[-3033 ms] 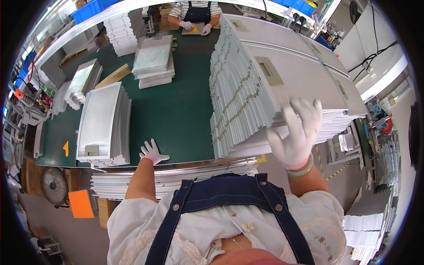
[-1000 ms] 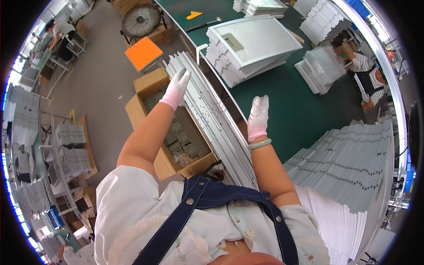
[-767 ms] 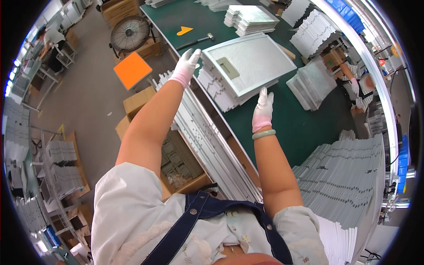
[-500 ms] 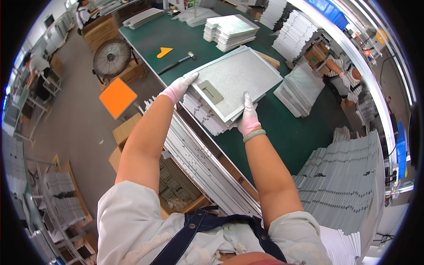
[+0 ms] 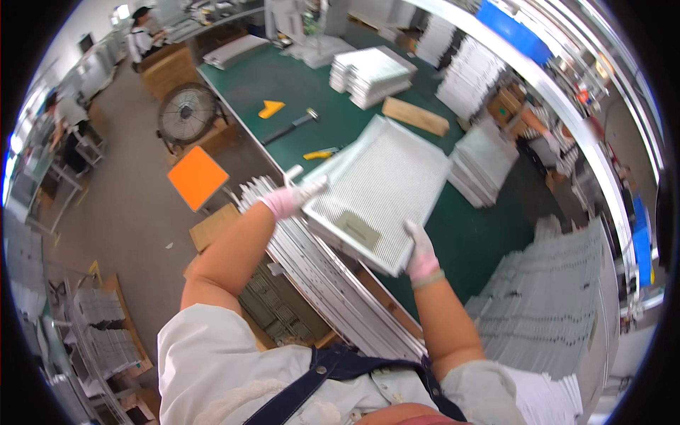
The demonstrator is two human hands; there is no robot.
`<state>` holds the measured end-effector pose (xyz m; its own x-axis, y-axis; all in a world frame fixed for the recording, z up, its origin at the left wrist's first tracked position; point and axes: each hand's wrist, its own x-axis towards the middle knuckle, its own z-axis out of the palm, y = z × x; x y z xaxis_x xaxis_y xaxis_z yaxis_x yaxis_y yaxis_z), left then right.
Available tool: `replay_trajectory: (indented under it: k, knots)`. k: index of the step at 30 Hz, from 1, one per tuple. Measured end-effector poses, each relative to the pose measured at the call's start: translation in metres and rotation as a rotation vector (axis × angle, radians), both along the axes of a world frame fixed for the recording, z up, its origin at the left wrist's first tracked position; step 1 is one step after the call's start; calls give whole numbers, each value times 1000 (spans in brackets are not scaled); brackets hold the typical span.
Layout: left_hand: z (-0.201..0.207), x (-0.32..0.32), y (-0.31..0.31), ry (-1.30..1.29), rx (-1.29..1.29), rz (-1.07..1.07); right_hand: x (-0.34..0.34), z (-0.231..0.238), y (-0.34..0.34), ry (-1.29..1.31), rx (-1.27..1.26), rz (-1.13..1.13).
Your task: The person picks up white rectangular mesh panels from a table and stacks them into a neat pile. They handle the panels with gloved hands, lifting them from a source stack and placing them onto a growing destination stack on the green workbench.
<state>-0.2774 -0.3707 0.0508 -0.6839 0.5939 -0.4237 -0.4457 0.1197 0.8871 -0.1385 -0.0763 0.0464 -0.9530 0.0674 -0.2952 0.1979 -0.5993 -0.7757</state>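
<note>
A framed metal mesh panel [image 5: 389, 184] with a grey-green handle plate [image 5: 357, 229] is tilted between my hands at the near edge of the green table. My left hand [image 5: 303, 190], in a white and pink glove, is at its left corner, somewhat blurred, one finger sticking up. On the near right edge my right hand [image 5: 422, 252], gloved alike, grips the frame with the thumb on top; its other fingers are hidden underneath. Beyond the panel lie a wooden block [image 5: 416, 116], a yellow-handled tool [image 5: 321, 154], a hammer [image 5: 292, 126] and a yellow scraper-like piece [image 5: 271, 108].
Stacked metal panels [image 5: 372, 71] stand farther back, with more stacks [image 5: 484, 159] at the right. Long white strips [image 5: 319, 265] lie along the table's near side above a box of grey parts [image 5: 276, 308]. A fan [image 5: 185, 112] and orange square [image 5: 198, 178] stand left. Other people work nearby.
The mesh panel has come toward me and tilted, carried by both hands. The wooden block shows more fully, and the yellow-handled tool has come into sight. My view has shifted slightly.
</note>
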Motion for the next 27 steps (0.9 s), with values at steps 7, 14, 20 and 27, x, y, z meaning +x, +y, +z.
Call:
replay_trajectory:
  k: [7, 14, 20, 27]
  knots:
    - [-17, 61, 14, -20, 258, -272, 103, 17, -11, 61, -29, 65]
    - [22, 74, 90, 501, 346, -367, 142, 3, 68, 378, 396, 45]
    - [-5, 45, 177, 236, 689, -244, 156, -16, 112, 265, 1696, -42]
    - [-103, 50, 246, 7, 711, -109, 166, -83, 122, 182, 949, -455]
